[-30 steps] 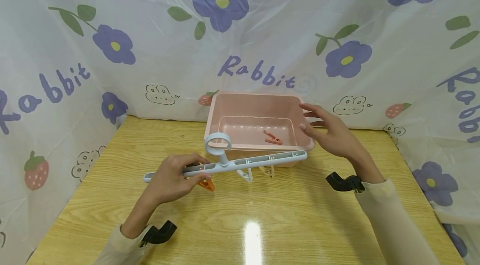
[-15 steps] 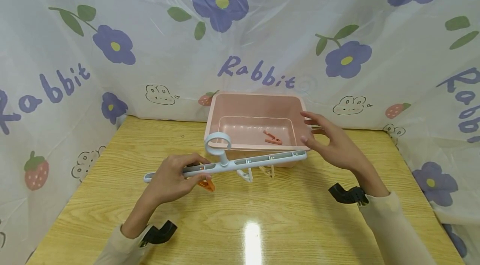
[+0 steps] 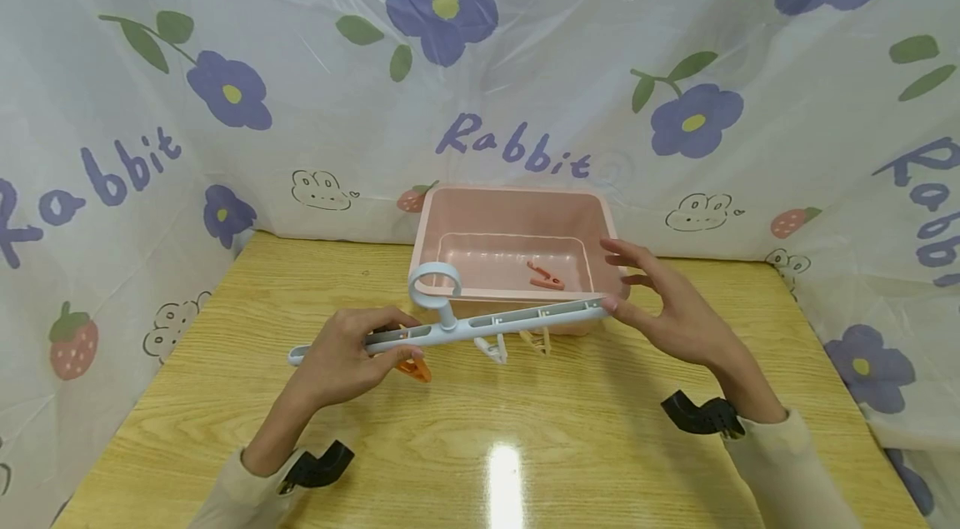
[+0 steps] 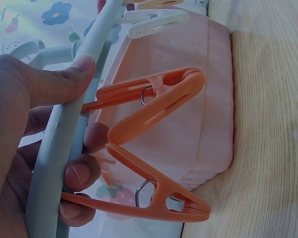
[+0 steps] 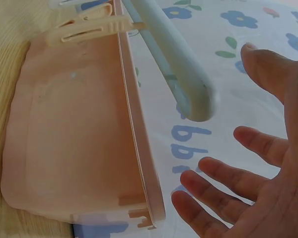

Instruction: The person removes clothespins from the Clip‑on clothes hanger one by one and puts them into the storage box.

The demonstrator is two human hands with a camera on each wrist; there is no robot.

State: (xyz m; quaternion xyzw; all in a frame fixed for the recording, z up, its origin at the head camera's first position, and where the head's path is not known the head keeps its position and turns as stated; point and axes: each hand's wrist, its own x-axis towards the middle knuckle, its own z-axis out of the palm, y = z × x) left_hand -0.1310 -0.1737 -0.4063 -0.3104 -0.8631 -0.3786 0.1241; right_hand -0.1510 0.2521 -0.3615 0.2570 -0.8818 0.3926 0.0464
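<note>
My left hand point(image 3: 341, 358) grips a light blue clip hanger point(image 3: 517, 319) left of its ring-shaped hook point(image 3: 457, 283), thumb across the bar and fingers curled beneath. Two orange clothespins point(image 4: 164, 111) hang by that hand in the left wrist view. Farther along the bar hang a white clothespin point(image 4: 159, 22) and a beige clothespin point(image 5: 94, 29). Beside the hanger's right end is my right hand point(image 3: 671, 312), fingers spread and holding nothing; in the right wrist view a gap separates it from the bar. A coral clothespin point(image 3: 547, 282) lies inside the pink basin point(image 3: 517, 194).
The basin stands at the back of the wooden table point(image 3: 450, 446), against a patterned cloth point(image 3: 525, 54) that rises behind and along both sides. The hanger is held above the table, in front of the basin's near rim.
My right hand has moved down and slightly to the right, from beside the basin's right rim to near the hanger's right end. The left hand and hanger have barely moved.
</note>
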